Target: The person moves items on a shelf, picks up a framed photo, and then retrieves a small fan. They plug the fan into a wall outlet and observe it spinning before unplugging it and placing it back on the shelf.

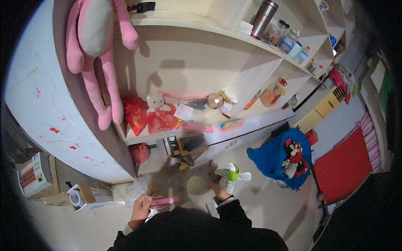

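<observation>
My left hand (141, 207) is closed around one end of a pink strip (165, 201), which points to the right in front of my dark jacket (194, 229). Its material is too blurred to tell. My right hand (222, 192) is beside a toy-like pinwheel with a green hub (232, 175) and white, leaf-veined blades. One blade partly covers this hand, so whether the fingers grip the toy is hidden. Just past the hands is a round, pale surface (198, 185), blurred and in shadow. A crumpled clear plastic bag (137, 190) lies beyond my left hand.
A shelf unit (201, 23) spans the far side, with a plush toy in red (157, 103) on its lower shelf. A long pink plush (97, 62) hangs at left. An open carton (94, 197) stands on the floor; a blue-covered seat (279, 157) is at right.
</observation>
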The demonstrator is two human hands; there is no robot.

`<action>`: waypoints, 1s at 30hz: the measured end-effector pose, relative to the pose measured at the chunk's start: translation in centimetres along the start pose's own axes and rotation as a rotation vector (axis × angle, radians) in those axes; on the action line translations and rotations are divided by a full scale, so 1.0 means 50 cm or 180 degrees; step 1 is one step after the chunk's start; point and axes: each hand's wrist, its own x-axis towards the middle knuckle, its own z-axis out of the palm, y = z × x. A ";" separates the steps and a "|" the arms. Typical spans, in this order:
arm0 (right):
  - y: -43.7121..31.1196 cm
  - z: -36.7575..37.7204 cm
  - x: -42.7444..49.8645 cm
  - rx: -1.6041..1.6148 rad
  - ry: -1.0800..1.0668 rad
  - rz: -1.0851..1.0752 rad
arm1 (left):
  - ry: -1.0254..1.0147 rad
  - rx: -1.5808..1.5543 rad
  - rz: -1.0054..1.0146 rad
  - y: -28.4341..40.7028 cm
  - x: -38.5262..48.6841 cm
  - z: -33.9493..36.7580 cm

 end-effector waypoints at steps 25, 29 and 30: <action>0.108 -0.565 0.365 0.0125 0.0706 0.0411 | 0.0469 0.0420 -0.0106 0.009 0.266 0.547; 0.148 -0.663 0.340 -0.0910 0.1315 0.0543 | 0.0103 0.0615 -0.0093 0.007 0.288 0.563; 0.158 -0.678 0.339 -0.0364 0.1332 0.0843 | 0.0107 0.0453 -0.0311 0.002 0.294 0.565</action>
